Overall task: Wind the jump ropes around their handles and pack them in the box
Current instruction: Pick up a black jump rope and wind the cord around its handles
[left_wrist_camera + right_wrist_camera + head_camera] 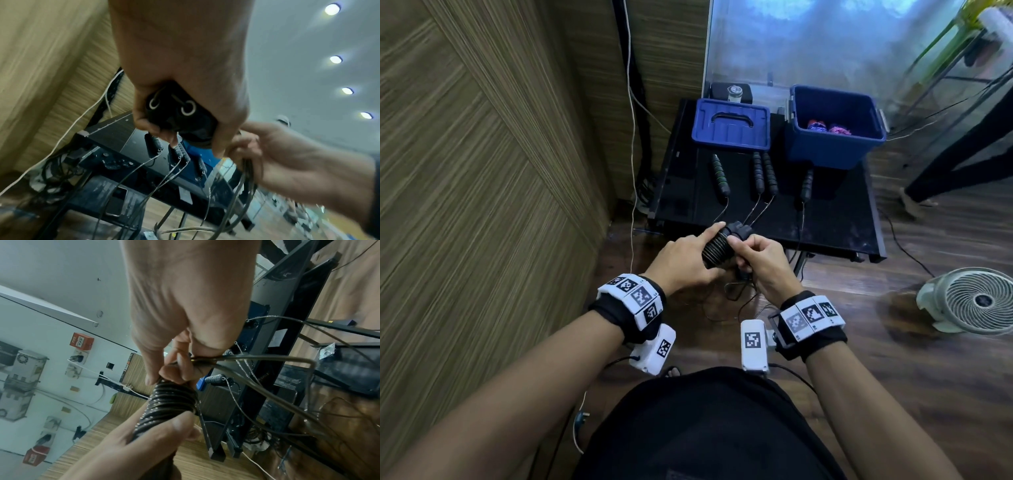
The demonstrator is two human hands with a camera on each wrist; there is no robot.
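Left hand [681,258] grips the wound handle bundle [717,248]; right hand [763,262] grip pinches loose rope [257,357] at the bundle's 3 o'clock side, above the worktop [835,212] edge.

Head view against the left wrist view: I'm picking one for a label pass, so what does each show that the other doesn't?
Only the head view shows the open box with wound ropes inside, the lid and the fan. Only the left wrist view shows the two handle ends in the left hand and the ceiling lights. Both show the right hand, table and loose handles.
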